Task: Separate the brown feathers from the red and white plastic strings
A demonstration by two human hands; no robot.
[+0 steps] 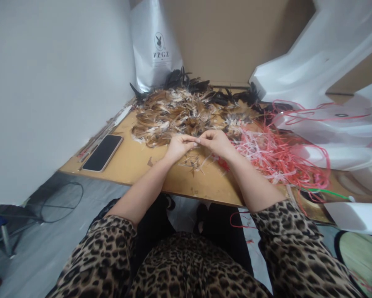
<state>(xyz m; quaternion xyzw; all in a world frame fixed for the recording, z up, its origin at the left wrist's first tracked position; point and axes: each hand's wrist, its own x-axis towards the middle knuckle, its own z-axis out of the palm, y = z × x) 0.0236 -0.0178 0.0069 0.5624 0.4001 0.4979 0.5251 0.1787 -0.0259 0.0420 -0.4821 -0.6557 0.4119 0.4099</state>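
Wooden board serves as the work surface, wedged between a white wall on the left and cardboard at the back. At its middle, both hands meet over a few loose feathers. The left hand and right hand come together fingertip to fingertip, thumbs and forefingers pinched on something thin between them; it is too small to tell what, though it looks like a feather quill or a strip. Both forearms reach in from the lower edge, angled inward, wrists raised just off the board, with leopard-print sleeves pushed up to the elbows.

Just beyond the hands lies a feather pile, brown and tan, with black ones along its far edge. To the right, touching the pile, spreads a tangle of red and white strips; its strands trail over the white foam blocks stacked there. A phone lies face up near the left edge of the board, well apart from the hands. A silver bag stands at the back corner, its base hidden behind the feathers. A green cord shows at the right, partly covered by strips.
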